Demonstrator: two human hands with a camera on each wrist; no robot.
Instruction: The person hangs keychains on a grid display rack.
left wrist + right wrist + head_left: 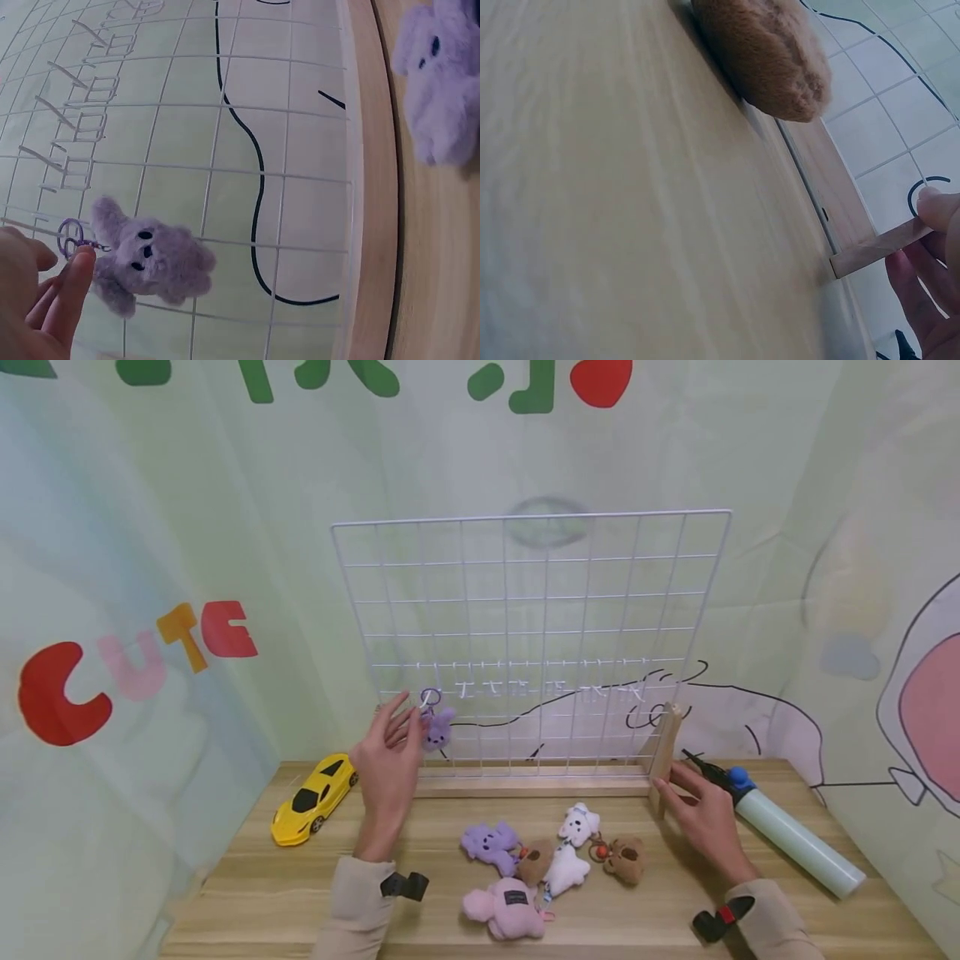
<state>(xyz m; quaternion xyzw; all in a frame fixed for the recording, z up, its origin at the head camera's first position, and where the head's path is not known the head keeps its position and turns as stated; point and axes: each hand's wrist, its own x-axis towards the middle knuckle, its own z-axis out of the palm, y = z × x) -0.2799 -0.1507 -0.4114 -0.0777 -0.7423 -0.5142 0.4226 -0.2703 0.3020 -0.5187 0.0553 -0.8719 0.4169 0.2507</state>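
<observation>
One purple plush keychain (438,730) at left of white wire grid (546,632). Left hand (390,750): fingers half-bent, fingertip at purple ring (61,235); grip cannot be told. Right hand (699,812): thumb and fingers pinch pale wooden upright (664,750). Likely fault: keychain drops, ring unseated on white wire hook (427,699).

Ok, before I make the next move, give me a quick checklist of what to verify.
1. Wooden stand's end steadied: ok, the right hand grips it.
2. Purple plush at the wire grid: ok, it hangs close to the left hand.
3. Its ring seated on a hook: cannot tell.
4. White hooks further right free: ok, no plush on them.
5. Loose plush toys separated: not ok, they lie bunched on the table.
6. Yellow car apart from that bunch: ok.
</observation>
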